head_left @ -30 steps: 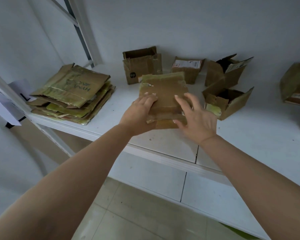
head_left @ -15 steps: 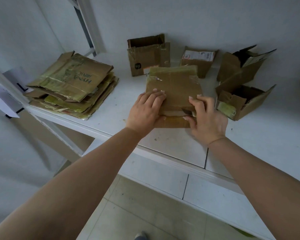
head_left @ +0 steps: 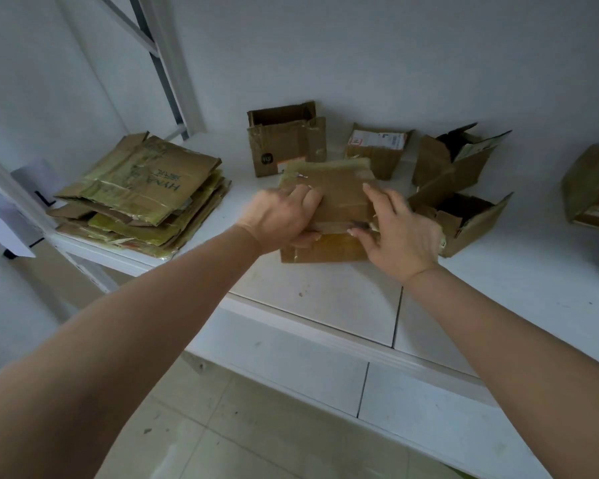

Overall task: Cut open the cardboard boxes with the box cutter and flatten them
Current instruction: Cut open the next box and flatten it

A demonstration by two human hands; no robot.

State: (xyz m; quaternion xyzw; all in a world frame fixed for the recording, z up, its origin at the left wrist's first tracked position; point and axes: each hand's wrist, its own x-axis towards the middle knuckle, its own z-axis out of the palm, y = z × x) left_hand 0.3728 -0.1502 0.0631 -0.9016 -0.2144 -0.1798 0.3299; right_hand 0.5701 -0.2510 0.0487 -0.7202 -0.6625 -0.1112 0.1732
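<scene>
A flattened brown cardboard box [head_left: 339, 191] lies folded in two layers on the white shelf [head_left: 325, 292], in the middle of the head view. My left hand [head_left: 281, 219] grips its left side, fingers on top and thumb tucked under the upper layer. My right hand [head_left: 398, 229] holds the right side, with its fingers spread over the top and its thumb at the near edge of the upper layer. No box cutter is plainly visible; a small dark spot shows by my right thumb.
A pile of flattened boxes [head_left: 142, 195] sits at the shelf's left end. Behind stand an open box [head_left: 284, 143], a labelled box [head_left: 377, 150] and two opened boxes [head_left: 460, 195]. Another box [head_left: 592, 184] sits far right. A shelf post [head_left: 173, 63] rises behind, with tiled floor below.
Both hands shifted on the flattened box: my left hand now curls round its left edge, and my right hand slid further onto the top. The camera moved slightly.
</scene>
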